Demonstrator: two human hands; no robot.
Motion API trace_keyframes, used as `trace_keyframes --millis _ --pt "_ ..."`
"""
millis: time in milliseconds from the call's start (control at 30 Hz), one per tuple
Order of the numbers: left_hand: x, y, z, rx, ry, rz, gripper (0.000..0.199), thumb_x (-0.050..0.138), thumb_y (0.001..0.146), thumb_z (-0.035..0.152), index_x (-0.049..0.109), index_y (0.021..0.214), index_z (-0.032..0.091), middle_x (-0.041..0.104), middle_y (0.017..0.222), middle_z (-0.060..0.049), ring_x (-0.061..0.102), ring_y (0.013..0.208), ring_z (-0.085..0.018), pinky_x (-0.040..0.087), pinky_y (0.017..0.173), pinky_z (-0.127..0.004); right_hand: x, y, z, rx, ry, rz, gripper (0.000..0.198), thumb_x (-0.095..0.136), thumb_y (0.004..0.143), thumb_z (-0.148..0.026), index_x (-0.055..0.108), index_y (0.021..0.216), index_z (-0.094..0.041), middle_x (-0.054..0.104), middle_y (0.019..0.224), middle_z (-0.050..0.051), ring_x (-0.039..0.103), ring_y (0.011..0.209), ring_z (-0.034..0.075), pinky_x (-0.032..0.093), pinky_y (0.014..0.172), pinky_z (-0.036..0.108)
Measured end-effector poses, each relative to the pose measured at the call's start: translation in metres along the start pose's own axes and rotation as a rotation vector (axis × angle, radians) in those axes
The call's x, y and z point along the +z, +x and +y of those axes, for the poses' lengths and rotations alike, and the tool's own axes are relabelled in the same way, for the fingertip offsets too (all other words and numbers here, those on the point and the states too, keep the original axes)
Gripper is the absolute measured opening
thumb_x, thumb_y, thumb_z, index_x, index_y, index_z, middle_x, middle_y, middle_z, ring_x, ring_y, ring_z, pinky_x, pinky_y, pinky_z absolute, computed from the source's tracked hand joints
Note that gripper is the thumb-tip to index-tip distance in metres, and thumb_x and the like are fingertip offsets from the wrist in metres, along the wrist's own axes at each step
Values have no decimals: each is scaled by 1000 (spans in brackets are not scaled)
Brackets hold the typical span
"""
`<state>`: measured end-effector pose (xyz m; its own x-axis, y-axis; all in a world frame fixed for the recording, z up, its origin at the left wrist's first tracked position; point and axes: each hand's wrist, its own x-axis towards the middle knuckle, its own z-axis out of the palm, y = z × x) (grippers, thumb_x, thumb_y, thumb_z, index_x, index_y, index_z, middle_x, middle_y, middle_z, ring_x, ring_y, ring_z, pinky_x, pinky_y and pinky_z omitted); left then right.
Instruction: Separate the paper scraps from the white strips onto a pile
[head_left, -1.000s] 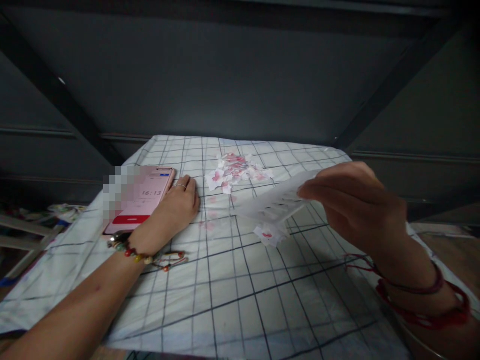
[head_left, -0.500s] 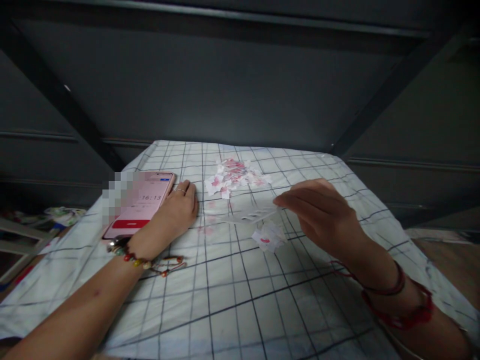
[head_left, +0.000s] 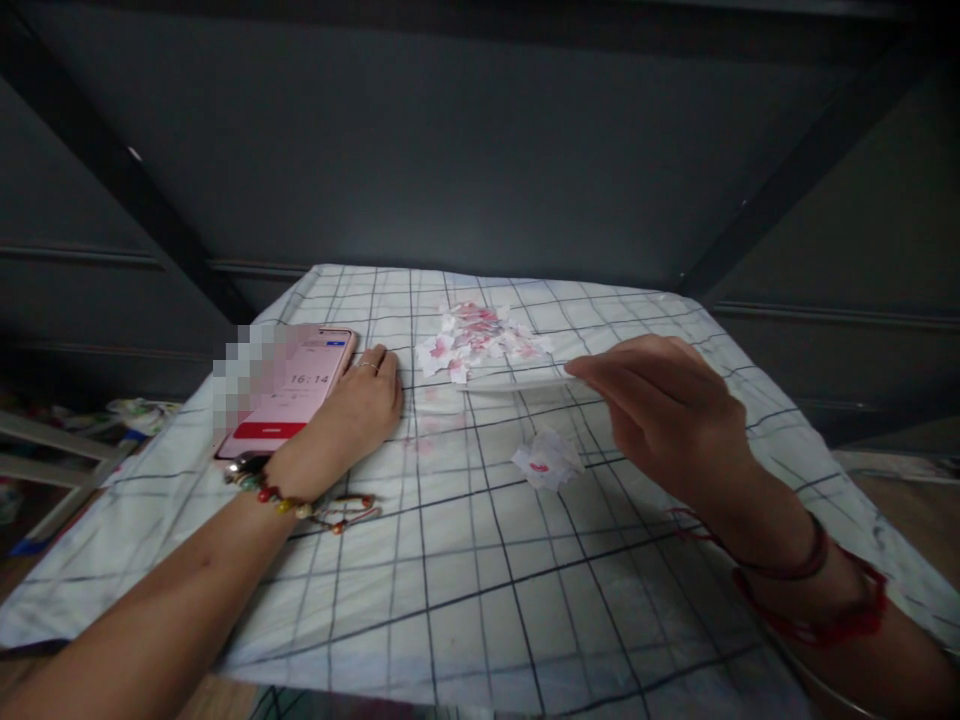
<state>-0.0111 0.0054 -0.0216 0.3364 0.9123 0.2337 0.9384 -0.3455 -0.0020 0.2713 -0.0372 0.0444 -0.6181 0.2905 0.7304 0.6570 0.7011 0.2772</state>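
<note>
1. The right hand (head_left: pixel 667 410) is raised over the right half of the cloth (head_left: pixel 465 600), thumb and fingers drawn narrow on the right end of a pale sheet (head_left: pixel 525 385). Gripping only that end seems to suit something thin, leaving most of it clear of the fingers.
2. The sheet reaches left from the fingertips, seen nearly edge-on, between the far pile (head_left: pixel 484 340) and the nearer slips (head_left: pixel 547 460).
3. The left hand (head_left: pixel 367 410) lies back upward on the cloth, fingers together, just right of the phone (head_left: pixel 292 390). It looks parked there, perhaps for support; whether it touches the phone or covers anything, I cannot tell.
4. The phone lies face up at the left, probably so its screen can be read.
5. The slips sit near and right of the pile, apart from it, perhaps to keep the two groups distinct.
6. No container can be made out: pile and slips rest loose on the cloth. Whether the sheet is hollow or holds anything is hidden by its angle.
</note>
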Motion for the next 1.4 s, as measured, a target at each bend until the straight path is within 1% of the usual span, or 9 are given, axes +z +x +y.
trace_keyframes --millis 100,233,467,700,833,967,1167,1333,1400 --pt "0 0 0 -7 14 0 36 27 90 16 52 113 2 52 120 -27 52 113 -31 41 98 -51 3 -1 0 15 -38 -27 32 47 79 2 60 98 -19 66 75 1 59 68 16 43 59 31" --pt "0 0 0 1 -9 -5 35 28 89 15 52 113 3 53 118 -26 52 111 -31 45 93 -51 11 1 -6 -10 42 -12 31 48 80 2 61 99 -17 67 79 3 60 73 16 45 63 31" --pt "-5 0 1 -10 -30 -50 37 27 89 14 50 114 0 52 120 -27 50 114 -31 44 95 -50 13 7 -12 -88 61 -73 31 38 83 1 60 94 -17 66 74 1 57 71 16 46 60 32" --pt "-8 0 5 11 29 -67 37 25 90 12 52 110 -3 54 115 -27 47 119 -30 35 105 -49 13 5 -12 -59 40 7 29 46 81 2 56 98 -19 68 81 1 59 76 16 46 65 31" --pt "-6 -1 5 -3 15 -45 38 26 90 14 50 115 -2 52 121 -26 46 122 -30 37 105 -47 21 8 -17 -90 15 -76 28 40 85 0 58 92 -21 67 76 0 57 71 15 44 63 31" --pt "-4 -2 3 30 45 -27 37 26 90 12 52 113 -2 54 119 -25 45 122 -30 37 105 -47 15 9 -14 -136 71 -117 26 41 84 0 59 88 -19 66 74 0 57 70 14 43 60 29" --pt "-3 -1 2 62 76 24 34 29 90 12 55 109 2 57 113 -22 49 116 -29 39 103 -50 8 6 -8 -56 58 17 31 45 80 3 56 95 -21 67 79 -1 58 73 14 44 64 29" --pt "-3 -2 2 9 36 4 33 30 90 13 53 110 0 55 115 -24 52 112 -29 44 99 -47 7 6 -8 -127 111 -88 26 46 81 1 58 92 -19 66 74 -1 58 72 14 44 62 28" --pt "-1 -2 2 5 30 19 32 31 90 13 53 110 3 56 115 -22 53 110 -28 45 97 -47 4 5 -6 -108 142 -72 27 46 81 2 58 93 -19 66 76 -1 58 72 13 44 63 27"
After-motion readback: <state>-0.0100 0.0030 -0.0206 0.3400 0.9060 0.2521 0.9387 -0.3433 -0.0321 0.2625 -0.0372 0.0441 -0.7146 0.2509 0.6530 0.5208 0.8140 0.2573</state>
